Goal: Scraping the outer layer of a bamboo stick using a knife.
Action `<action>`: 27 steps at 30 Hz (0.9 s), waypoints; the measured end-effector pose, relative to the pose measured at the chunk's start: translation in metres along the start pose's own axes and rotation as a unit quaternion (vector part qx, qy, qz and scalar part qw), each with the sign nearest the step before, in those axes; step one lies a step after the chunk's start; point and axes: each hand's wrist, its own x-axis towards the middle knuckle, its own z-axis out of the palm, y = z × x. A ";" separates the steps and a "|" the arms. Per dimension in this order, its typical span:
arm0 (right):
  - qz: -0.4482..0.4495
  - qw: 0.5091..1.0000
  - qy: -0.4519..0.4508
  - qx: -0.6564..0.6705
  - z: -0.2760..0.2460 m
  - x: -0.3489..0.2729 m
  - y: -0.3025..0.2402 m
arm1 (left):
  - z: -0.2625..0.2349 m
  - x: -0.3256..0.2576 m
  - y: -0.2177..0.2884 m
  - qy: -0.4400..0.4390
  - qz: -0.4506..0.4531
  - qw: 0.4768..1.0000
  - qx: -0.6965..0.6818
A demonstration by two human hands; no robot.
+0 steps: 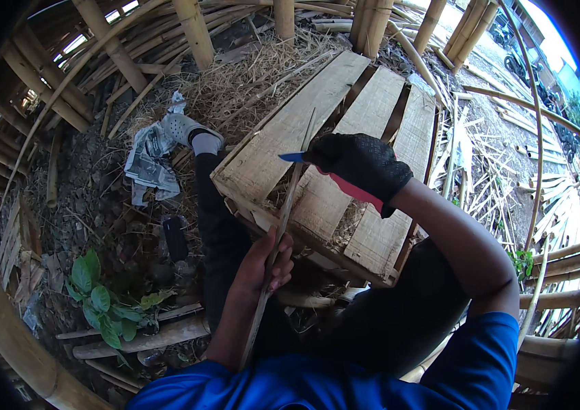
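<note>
Left hand (265,265) lower centre, fingers curled round bamboo strip (288,205). Gloved right hand (360,166) centre frame, fist clenched on knife (295,157), blade against strip, above crate (372,109).

A thin strip (283,205) of pale, dry bamboo, matt and fibrous, is gripped by the bare left hand (266,263), while the right hand (362,167) is covered by a black knit cloth glove with a mesh-like weave. A knife (293,157) with a smooth blue blade and a glossy red plastic handle is held over a crate (365,116) of rough, unpainted sawn wood. Crumpled newspaper (148,160) and coarse dry straw (235,82) are seen beyond.
</note>
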 end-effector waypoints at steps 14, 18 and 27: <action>0.021 0.987 0.141 0.072 0.009 0.019 0.018 | 0.007 -0.015 0.003 -0.125 0.005 0.989 -0.077; 0.036 0.993 0.092 0.070 -0.003 0.016 0.015 | 0.020 -0.018 0.003 -0.035 0.031 0.997 0.064; -0.022 0.999 0.003 0.033 0.031 -0.010 -0.028 | 0.010 -0.016 0.000 -0.024 0.015 0.999 0.041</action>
